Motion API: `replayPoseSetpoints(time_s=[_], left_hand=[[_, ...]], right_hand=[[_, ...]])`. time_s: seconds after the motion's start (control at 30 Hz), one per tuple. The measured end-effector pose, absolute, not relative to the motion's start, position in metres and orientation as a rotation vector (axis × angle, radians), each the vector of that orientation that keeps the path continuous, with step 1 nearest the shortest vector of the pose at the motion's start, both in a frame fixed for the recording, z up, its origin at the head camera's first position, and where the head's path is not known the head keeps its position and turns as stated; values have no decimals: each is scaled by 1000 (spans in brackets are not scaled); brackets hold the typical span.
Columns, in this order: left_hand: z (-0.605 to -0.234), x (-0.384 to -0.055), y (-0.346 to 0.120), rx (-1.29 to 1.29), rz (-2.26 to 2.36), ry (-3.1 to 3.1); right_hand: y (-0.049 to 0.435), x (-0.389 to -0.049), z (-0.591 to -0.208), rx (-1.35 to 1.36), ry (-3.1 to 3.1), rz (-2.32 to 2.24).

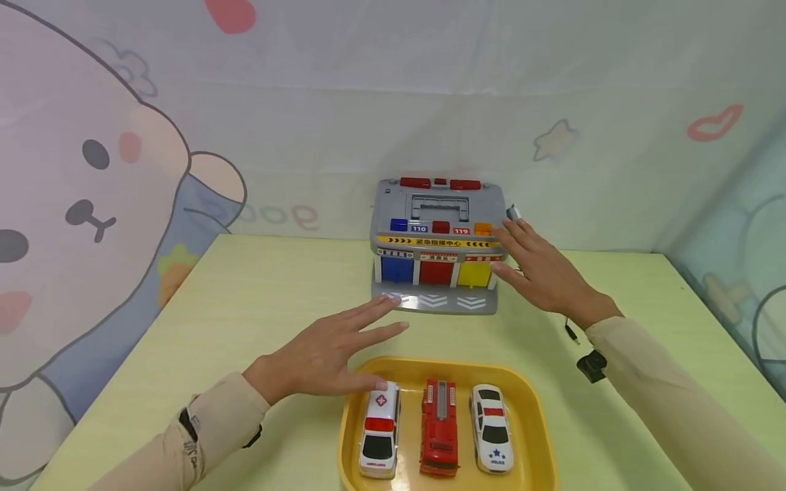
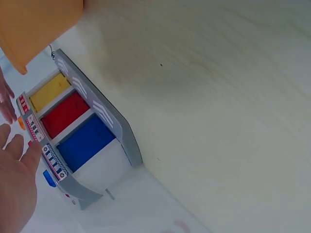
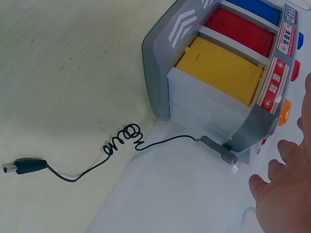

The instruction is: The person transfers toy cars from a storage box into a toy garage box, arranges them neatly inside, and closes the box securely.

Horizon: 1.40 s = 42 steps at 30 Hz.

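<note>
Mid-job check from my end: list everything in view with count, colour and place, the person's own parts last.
table: 1, pale yellow-green, across the lower view
printed backdrop: 1, mostly white, behind the table
toy emergency garage: 1, grey, far side of the table
garage doors: 3, blue, red and yellow, across the garage's front
coiled cord with plug: 1, black, right of the garage
tray: 1, yellow, near side of the table
toy ambulance: 1, white and red, left in the tray
toy fire truck: 1, red, middle of the tray
toy police car: 1, white and red, right in the tray
sleeves: 2, beige, behind the grips
left grip: 1, bare, over the tray's far left corner
right grip: 1, bare, by the garage's right side
</note>
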<state>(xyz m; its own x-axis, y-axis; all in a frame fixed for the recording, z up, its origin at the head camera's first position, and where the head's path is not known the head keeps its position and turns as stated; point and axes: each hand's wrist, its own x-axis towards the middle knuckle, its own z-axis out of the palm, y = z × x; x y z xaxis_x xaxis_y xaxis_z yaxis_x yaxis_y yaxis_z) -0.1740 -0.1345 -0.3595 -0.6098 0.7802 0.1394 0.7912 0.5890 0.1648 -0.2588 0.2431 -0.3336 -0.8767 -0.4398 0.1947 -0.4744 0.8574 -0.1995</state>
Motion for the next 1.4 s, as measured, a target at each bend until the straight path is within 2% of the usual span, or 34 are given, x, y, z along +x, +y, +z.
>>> replayPoseSetpoints(time_s=[0.43, 0.9, 1.4], left_hand=[[-354, -164, -126, -1517, -362, -2734], [-351, -150, -117, -1576, -348, -2943], [-352, -144, -112, -1627, -305, -2975]], right_hand=[[240, -269, -334, 778, -2879, 364], [234, -282, -331, 790, -2912, 598], [231, -293, -333, 864, -2907, 476]])
